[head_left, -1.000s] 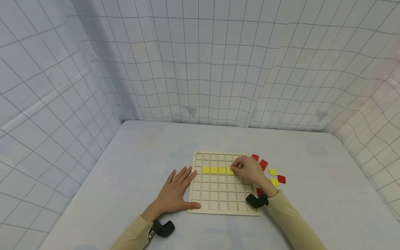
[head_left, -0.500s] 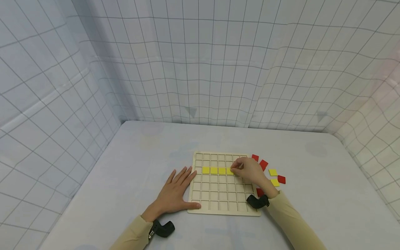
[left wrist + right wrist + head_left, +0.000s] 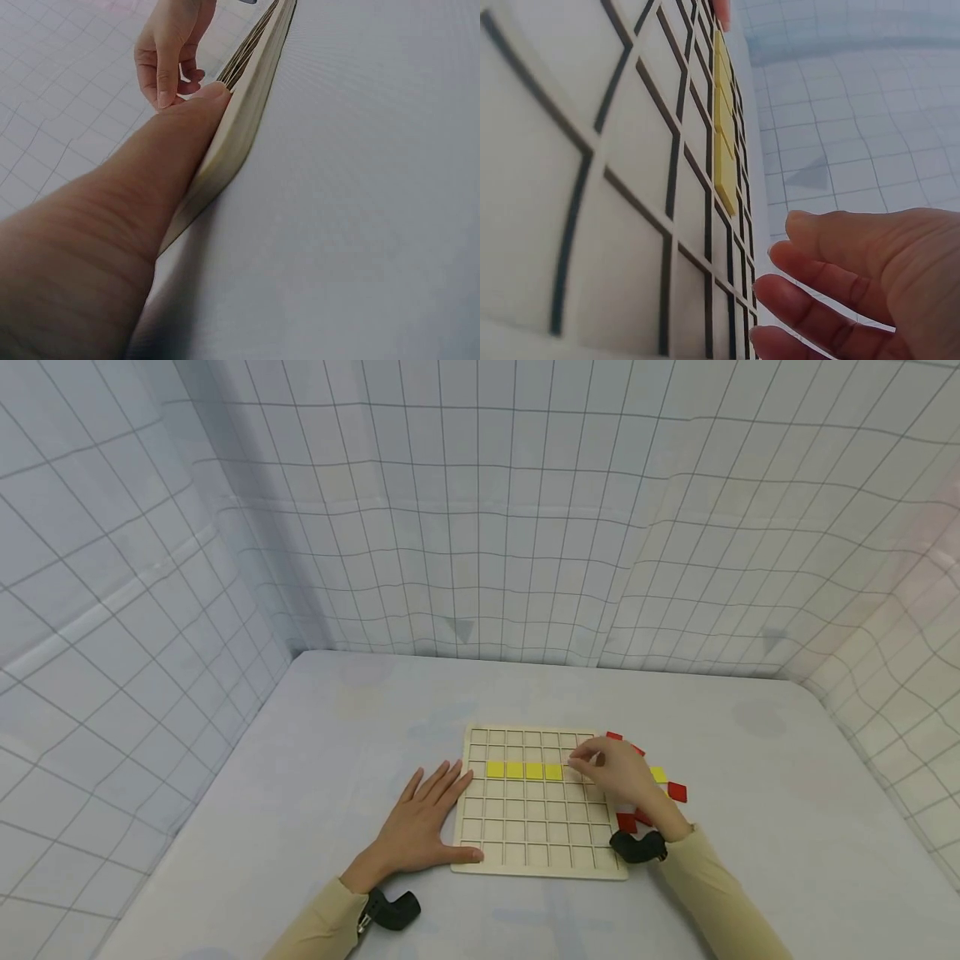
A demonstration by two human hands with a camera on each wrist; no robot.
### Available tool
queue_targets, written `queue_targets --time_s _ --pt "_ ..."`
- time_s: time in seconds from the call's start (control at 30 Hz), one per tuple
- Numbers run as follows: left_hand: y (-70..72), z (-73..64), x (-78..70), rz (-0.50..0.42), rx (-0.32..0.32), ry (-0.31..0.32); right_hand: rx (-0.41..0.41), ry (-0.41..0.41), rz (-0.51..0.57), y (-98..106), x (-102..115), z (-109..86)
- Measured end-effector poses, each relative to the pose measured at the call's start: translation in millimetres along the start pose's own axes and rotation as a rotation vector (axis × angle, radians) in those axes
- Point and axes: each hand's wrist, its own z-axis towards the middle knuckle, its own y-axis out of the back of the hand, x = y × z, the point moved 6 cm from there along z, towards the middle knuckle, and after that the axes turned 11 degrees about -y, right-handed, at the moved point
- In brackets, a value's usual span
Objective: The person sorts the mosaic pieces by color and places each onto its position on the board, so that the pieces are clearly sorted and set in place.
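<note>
A pale wooden grid board point(image 3: 513, 853) lies on the table, with several yellow square tiles point(image 3: 533, 771) set side by side in one row of its cells. My left hand point(image 3: 422, 827) rests spread at the board's left edge. Its thumb point(image 3: 199, 105) lies over the board's rim in the left wrist view. Just right of the last yellow tile point(image 3: 724, 176), my right hand point(image 3: 618, 770) hovers over the board. In the right wrist view its thumb and fingers are loosely bent and apart, with nothing between them.
Loose tiles lie along the board's right side, partly hidden by my right hand and forearm: a yellow tile point(image 3: 657, 774), a red tile point(image 3: 677, 792) and another red tile point(image 3: 626, 823) among them. A grid-patterned cloth point(image 3: 525, 527) hangs behind the table.
My right hand has let go of the rightmost yellow tile in the row and shifted slightly right, so that tile now shows fully. The left hand has stayed in place.
</note>
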Motion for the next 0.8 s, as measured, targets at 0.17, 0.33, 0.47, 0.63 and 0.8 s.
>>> queue_targets --time_s 0.17,0.33,0.47,0.63,0.8 --pt "-1.1 0.1 0.1 0.003 -0.003 -0.001 -0.049 -0.001 -0.003 15.5 -8.7 -5.0" --pt "-1.5 0.4 0.0 -0.005 -0.016 -0.007 -0.083 -0.010 0.004 29.9 -18.2 -12.0" --pt "-2.1 0.4 0.3 -0.003 -0.027 -0.015 -0.106 -0.007 0.001 39.7 -27.9 -16.1" --pt "-2.7 0.1 1.2 -0.003 -0.021 -0.011 -0.080 -0.080 -0.007 48.2 -44.8 -18.6" --pt "-1.6 -0.1 1.1 -0.005 -0.002 0.005 -0.003 -0.152 -0.015 53.4 -57.8 -21.4"
